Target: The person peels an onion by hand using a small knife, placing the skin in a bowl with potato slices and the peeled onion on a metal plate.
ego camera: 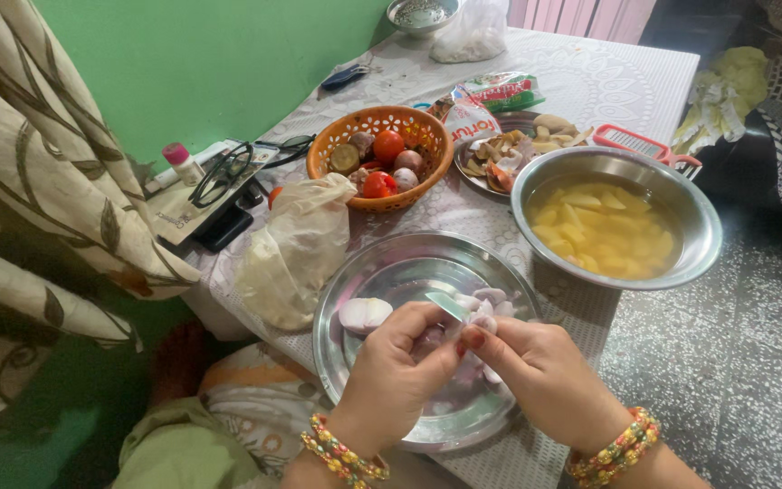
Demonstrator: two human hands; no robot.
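Over a steel plate [382, 263], my left hand [395, 371] grips a piece of onion [429, 340] while my right hand [540, 371] holds a small knife [448, 305] whose blade points up and left across it. The two hands touch at the fingertips. A peeled onion half [364, 313] lies on the plate to the left, and several cut pinkish onion pieces [484, 303] lie just beyond my fingers. Both wrists wear beaded bangles.
A steel bowl [681, 195] of cut potato in yellowish water stands at the right. An orange basket [380, 156] holds tomatoes and onions. A crumpled bag [293, 249], glasses [224, 172], a plate of peelings [509, 154] and a red grater [635, 142] lie further back.
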